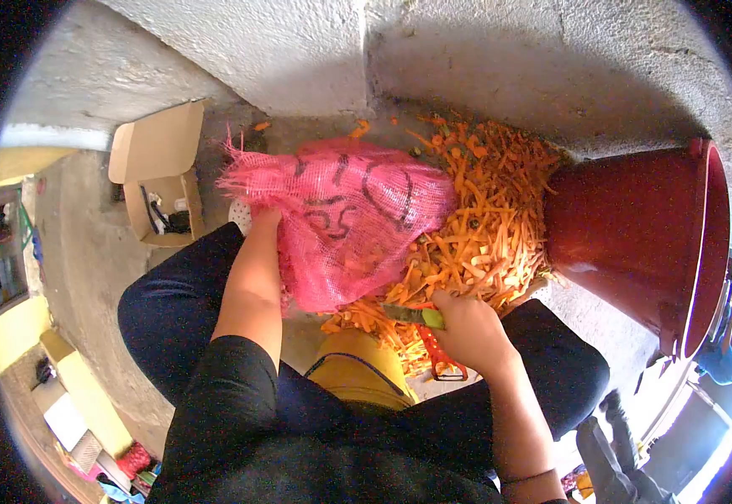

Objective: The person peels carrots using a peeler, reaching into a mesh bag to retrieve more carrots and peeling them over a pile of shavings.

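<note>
My left hand reaches to the left side of a pink mesh sack with black markings; its fingers are hidden by the mesh. My right hand is closed around the green handle of a knife, whose blade points left. Just below that hand hangs an orange-red peeler; how it is held cannot be made out. A heap of orange peelings lies to the right of the sack and in front of it. Between my legs stands a yellow container.
A dark red bucket lies tilted on the right, beside the peelings. An open cardboard box with dark items sits at the left. Behind the sack rises a concrete wall. A person in blue is at the far right.
</note>
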Motion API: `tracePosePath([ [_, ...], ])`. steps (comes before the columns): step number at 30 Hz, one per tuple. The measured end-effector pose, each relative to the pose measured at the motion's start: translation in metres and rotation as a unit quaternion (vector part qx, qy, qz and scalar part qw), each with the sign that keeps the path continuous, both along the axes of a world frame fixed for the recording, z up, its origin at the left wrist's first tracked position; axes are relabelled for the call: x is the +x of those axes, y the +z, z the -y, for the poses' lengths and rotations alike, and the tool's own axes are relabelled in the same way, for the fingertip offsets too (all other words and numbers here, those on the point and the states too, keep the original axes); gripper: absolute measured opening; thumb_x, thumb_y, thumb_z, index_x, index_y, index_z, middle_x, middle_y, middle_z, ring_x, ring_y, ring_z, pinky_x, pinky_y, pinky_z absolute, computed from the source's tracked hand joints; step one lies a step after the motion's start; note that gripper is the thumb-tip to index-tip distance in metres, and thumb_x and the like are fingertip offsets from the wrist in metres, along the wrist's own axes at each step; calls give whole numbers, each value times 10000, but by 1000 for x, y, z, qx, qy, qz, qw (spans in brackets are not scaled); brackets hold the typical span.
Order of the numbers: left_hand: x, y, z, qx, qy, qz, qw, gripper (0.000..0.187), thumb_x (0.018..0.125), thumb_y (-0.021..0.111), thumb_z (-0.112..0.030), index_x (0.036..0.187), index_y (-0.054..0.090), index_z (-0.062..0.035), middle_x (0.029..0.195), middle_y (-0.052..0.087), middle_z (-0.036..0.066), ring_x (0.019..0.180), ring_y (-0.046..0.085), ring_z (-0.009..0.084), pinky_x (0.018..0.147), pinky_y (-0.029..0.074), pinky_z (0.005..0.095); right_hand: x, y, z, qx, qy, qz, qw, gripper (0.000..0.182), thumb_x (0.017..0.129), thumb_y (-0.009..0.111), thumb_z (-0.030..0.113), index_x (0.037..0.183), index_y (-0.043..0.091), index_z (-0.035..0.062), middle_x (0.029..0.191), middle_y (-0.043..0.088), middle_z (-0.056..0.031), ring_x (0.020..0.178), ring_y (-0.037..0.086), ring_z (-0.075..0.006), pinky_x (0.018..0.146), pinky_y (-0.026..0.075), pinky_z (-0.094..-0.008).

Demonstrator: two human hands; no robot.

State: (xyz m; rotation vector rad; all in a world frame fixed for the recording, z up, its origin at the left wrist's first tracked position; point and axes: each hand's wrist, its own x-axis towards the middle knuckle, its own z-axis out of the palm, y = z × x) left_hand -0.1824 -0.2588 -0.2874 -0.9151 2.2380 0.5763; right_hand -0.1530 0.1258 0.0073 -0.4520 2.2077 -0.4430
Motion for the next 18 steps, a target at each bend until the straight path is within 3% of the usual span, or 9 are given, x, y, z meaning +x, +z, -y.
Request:
tracePosePath([
  [10,30,-10,-11,3,-11,15,1000,426,699,515,-333,1013,530,-46,948,574,150,857,545,311,751,432,379,0,1,-1,-21,29,-15,999,220,732,514,191,859,471,17,675,571,-194,646,565,-362,593,451,-454],
  [18,-48,18,-32,18,-73,-31,997,438,696,520,-341,1020,528,-47,955,573,149,864,544,311,757,432,377,1,1,1,-11,0,-3,1000,149,709,510,132,812,461,37,648,544,-199,673,542,-376,600,415,-461],
])
